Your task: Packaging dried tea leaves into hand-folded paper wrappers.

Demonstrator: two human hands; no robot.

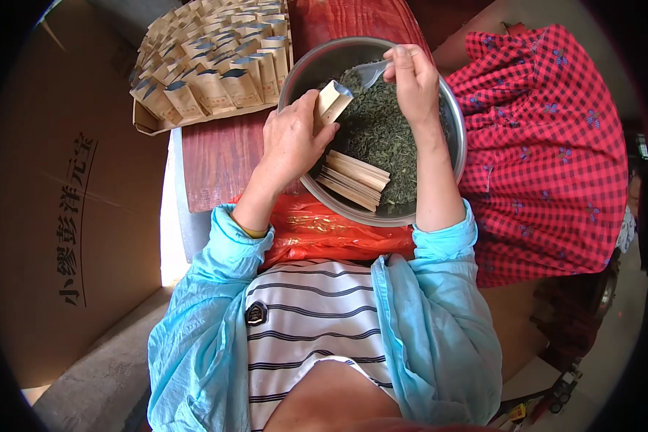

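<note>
My left hand (297,137) grips a small kraft paper bag (331,108), its foil-lined mouth open and tilted to the right, above the left part of a round steel basin (460,116). Between the fingers of my right hand (414,78) is the handle of a translucent plastic spoon (371,73), its bowl just right of the bag's mouth. Dry dark-green leaves, apparently tea (391,129), cover much of the basin's bottom. A stack of flat, unopened kraft bags (355,181) lies on the leaves at the near side. What is inside the held bag cannot be seen.
A shallow cardboard tray (164,125) crowded with upright kraft bags (243,86) stands at the upper left on a reddish wooden table (221,156). Red plastic (318,227) lies under the basin's near side. A large carton (59,189) bearing writing rises at left; red checked cloth (540,162) hangs right.
</note>
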